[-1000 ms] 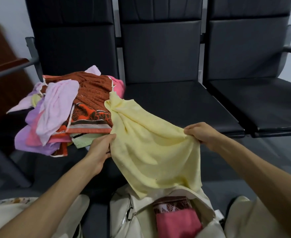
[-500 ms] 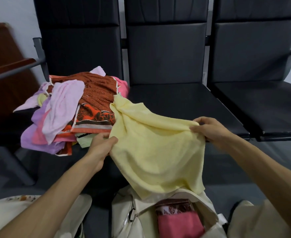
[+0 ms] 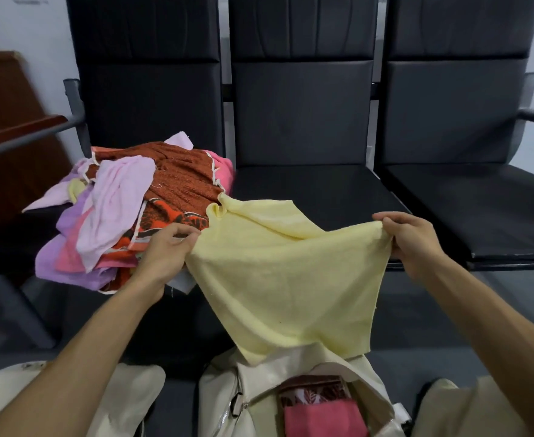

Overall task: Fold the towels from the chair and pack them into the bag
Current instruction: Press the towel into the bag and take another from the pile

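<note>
Tension has come into the yellow towel (image 3: 284,279): my left hand (image 3: 164,250) and right hand (image 3: 413,241), each pinching its top edge, have drawn apart, spreading it above the open bag (image 3: 227,383), one corner trailing on the towel pile (image 3: 117,200). Folding can start.

Leftmost black chair (image 3: 146,105) carries a towel heap (image 3: 177,181); the bag (image 3: 259,386) probably sits on the floor (image 3: 416,351).

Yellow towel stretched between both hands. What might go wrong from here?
1. A far corner of the yellow towel lies against the loosely heaped pile; pulling may drag pieces off.
2. Its lower edge hangs over the open bag, so it might drop in unfolded.
3. Left hand and right hand pinch only its edge; it might slip.
</note>
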